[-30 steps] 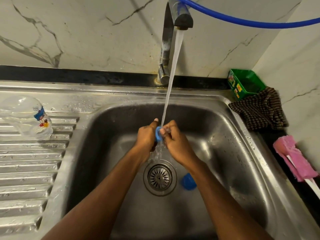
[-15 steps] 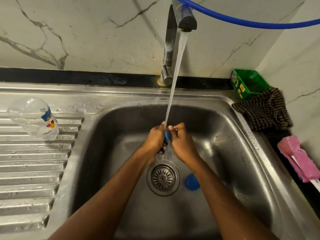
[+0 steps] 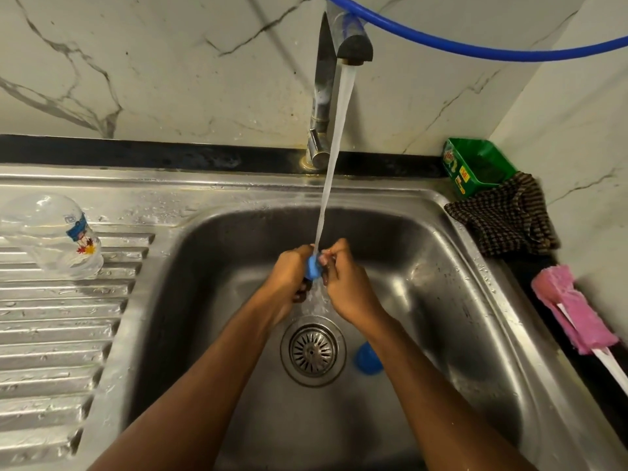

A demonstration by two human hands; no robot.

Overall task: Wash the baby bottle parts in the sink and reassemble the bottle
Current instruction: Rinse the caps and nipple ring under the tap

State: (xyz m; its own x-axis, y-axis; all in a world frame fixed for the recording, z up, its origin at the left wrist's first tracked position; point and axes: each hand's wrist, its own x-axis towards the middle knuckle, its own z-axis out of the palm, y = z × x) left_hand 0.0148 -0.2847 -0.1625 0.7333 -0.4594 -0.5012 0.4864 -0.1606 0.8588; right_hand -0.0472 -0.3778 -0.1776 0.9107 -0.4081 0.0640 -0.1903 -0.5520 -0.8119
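I had the left hand (image 3: 289, 271) and right hand (image 3: 348, 287) above the drain (image 3: 312, 351), fingers of both clamped on the blue bottle part (image 3: 312, 268) under the tap stream (image 3: 334, 158); the clear bottle (image 3: 51, 232) sat on the drainboard (image 3: 51, 334).

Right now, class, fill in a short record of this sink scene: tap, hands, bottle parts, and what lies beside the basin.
tap: tap running; stream lands at the hands
hands: left hand and right hand both grip the held part, which is blue
loose part: loose part, blue, on the sink floor, right of the drain
bottle: bottle, clear, on the drainboard
right side: box, cloth, brush
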